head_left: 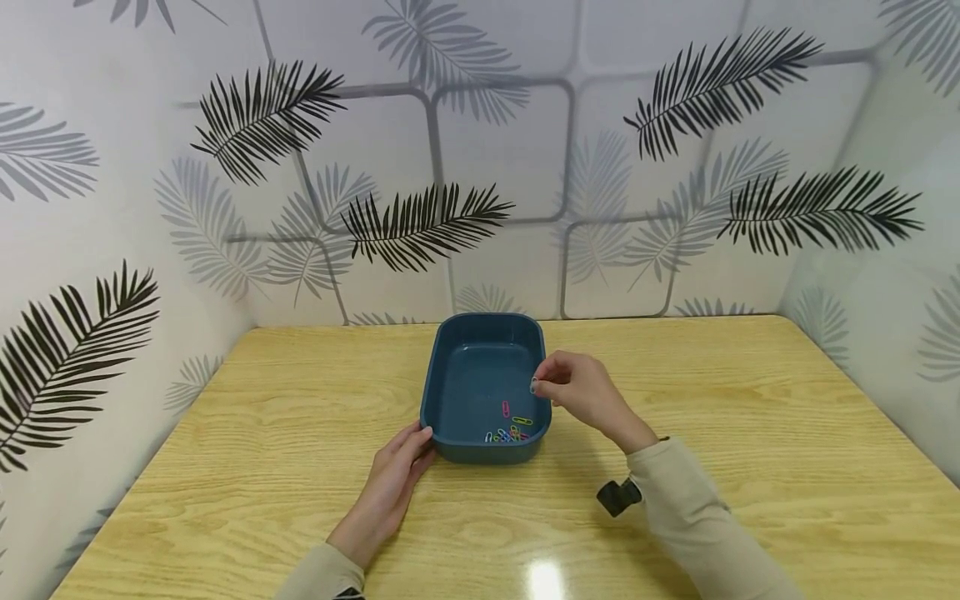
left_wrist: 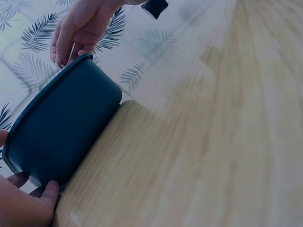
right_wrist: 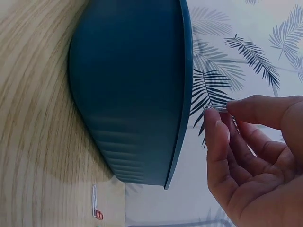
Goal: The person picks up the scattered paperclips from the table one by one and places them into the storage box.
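A dark blue plastic bin (head_left: 487, 452) stands on the table, with several coloured paper clips (head_left: 513, 434) lying inside near its front end. My left hand (head_left: 392, 479) grips the bin's front left corner, thumb at the rim and fingers against the outer wall. Above the right rim, my right hand (head_left: 588, 390) pinches a small pale paper clip (right_wrist: 216, 109) between thumb and index finger. It shows only as a thin light strip in the right wrist view. That hand also appears over the bin's far edge in the left wrist view.
A white paper clip (right_wrist: 94, 195) and a red paper clip (right_wrist: 99, 214) lie on the wooden table (head_left: 300, 400) beyond the bin in the right wrist view. A leaf-patterned wall (head_left: 510, 275) rises behind the table. A black wrist device (head_left: 619, 497) sits by the right sleeve.
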Action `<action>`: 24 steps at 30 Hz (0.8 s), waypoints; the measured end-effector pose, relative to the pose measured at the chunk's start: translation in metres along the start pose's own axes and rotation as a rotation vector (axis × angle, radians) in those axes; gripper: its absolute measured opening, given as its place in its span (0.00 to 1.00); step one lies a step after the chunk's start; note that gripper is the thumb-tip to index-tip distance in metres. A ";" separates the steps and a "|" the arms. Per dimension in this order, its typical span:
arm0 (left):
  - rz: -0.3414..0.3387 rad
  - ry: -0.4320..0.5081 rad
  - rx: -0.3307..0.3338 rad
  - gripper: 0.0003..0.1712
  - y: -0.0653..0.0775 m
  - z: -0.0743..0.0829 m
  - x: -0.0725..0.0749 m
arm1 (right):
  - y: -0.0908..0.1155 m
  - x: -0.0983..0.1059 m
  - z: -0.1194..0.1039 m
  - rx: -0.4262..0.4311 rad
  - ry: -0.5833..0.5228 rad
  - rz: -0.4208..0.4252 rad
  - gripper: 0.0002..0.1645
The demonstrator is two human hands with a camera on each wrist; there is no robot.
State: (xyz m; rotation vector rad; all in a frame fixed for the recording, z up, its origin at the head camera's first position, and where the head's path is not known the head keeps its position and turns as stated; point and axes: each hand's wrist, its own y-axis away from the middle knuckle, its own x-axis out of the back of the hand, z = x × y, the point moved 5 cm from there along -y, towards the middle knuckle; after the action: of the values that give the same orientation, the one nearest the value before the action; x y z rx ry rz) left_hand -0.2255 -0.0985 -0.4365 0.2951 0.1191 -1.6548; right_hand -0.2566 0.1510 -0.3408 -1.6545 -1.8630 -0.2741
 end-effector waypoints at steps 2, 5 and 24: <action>-0.002 -0.001 -0.001 0.31 0.000 0.000 0.000 | 0.000 -0.002 -0.001 0.003 0.013 -0.004 0.03; -0.001 0.002 -0.004 0.31 0.000 0.000 0.000 | 0.000 -0.005 -0.003 0.000 0.015 -0.013 0.03; -0.019 -0.005 -0.008 0.31 0.000 0.001 0.000 | 0.001 -0.017 -0.002 0.028 -0.001 -0.090 0.05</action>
State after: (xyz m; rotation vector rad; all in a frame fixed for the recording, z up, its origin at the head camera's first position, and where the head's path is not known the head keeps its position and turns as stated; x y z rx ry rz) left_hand -0.2252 -0.0984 -0.4358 0.2842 0.1248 -1.6733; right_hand -0.2547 0.1357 -0.3494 -1.5547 -1.9367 -0.2833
